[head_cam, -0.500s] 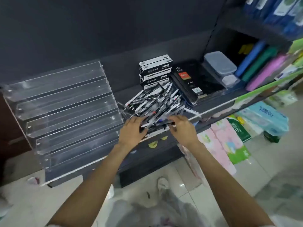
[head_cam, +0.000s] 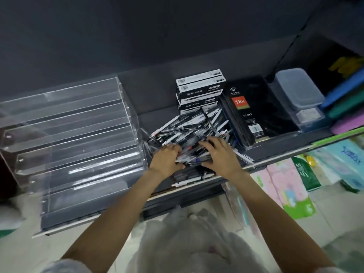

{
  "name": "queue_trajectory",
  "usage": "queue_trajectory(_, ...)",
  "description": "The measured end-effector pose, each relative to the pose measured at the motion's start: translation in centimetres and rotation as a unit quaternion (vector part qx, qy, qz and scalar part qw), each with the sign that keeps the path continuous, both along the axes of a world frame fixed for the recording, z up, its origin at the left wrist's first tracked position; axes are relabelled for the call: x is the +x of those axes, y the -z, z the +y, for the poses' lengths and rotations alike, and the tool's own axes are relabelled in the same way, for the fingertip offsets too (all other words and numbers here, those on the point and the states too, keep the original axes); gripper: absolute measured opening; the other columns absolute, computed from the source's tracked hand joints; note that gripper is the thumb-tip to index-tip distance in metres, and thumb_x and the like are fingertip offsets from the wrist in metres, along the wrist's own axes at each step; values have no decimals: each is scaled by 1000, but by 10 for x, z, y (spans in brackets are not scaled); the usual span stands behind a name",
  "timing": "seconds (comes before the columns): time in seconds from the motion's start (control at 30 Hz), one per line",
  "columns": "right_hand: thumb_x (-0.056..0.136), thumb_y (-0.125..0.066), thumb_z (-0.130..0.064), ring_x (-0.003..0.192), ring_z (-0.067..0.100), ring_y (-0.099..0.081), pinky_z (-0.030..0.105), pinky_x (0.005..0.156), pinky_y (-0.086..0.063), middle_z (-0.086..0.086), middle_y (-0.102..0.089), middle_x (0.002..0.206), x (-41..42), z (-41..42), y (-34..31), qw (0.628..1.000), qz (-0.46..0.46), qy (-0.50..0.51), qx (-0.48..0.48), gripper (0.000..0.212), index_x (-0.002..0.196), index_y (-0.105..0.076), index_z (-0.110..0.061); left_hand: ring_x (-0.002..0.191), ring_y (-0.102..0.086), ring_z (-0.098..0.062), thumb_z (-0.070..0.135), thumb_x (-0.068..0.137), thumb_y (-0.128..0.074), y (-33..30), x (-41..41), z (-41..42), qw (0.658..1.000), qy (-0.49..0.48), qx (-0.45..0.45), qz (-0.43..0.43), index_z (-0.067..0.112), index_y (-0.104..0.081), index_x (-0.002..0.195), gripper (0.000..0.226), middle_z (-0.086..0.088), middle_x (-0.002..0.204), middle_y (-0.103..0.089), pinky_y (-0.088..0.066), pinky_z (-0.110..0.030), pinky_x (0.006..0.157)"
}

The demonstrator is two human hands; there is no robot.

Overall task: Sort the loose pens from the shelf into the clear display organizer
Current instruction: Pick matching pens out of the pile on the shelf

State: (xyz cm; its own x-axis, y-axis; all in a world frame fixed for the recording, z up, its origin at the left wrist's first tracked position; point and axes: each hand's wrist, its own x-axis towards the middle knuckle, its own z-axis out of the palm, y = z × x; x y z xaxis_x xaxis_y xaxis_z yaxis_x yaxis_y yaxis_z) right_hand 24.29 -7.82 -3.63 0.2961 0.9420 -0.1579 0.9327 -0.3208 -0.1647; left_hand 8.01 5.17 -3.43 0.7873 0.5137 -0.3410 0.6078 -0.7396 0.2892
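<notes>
A heap of loose black-and-white pens lies on the dark shelf in the middle of the view. Left of the heap stands the clear display organizer, a stepped acrylic rack whose tiers hold nothing I can see. My left hand grips a bundle of pens at the heap's near left edge, fingers curled over them. My right hand lies on the same bundle from the right, its fingers spread and bent over the pens and its thumb under them. Several pens sit at the shelf's front lip below my hands.
Stacked white-and-black pen boxes stand behind the heap. A black wrapped diary lies to the right, then a clear lidded plastic box and coloured folders. Pastel packaged goods sit on the lower shelf at right.
My view has moved closer and higher over the shelf. Both hands have closed in tighter around the near bundle of pens.
</notes>
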Motion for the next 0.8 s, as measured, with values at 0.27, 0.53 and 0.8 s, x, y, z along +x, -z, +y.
queue_trajectory(0.27,65,-84,-27,121,36,-48,51,92,-47,15,-50,134,-13,-2,10,999,-24,8,45,69,128,-56,-22,122,-44,-28,34,97,-48,9,1,-5,998,45,51,4,5,-36,130,46,-14,131,-42,-50,-38,92)
queue_trajectory(0.53,81,-69,-35,127,30,-43,46,106,-35,11,-50,133,-31,5,16,990,-39,-28,133,55,128,-52,-14,102,-58,-32,16,99,-45,-2,9,-10,988,94,108,51,4,-37,121,26,-16,119,-48,-49,-34,72)
queue_trajectory(0.8,70,-80,-23,109,30,-58,44,92,-48,10,-65,112,-29,29,10,991,-43,-51,118,42,106,-67,-5,92,-62,-33,13,100,-41,-22,14,-1,993,81,50,66,3,-39,119,22,-17,106,-60,-42,-35,68)
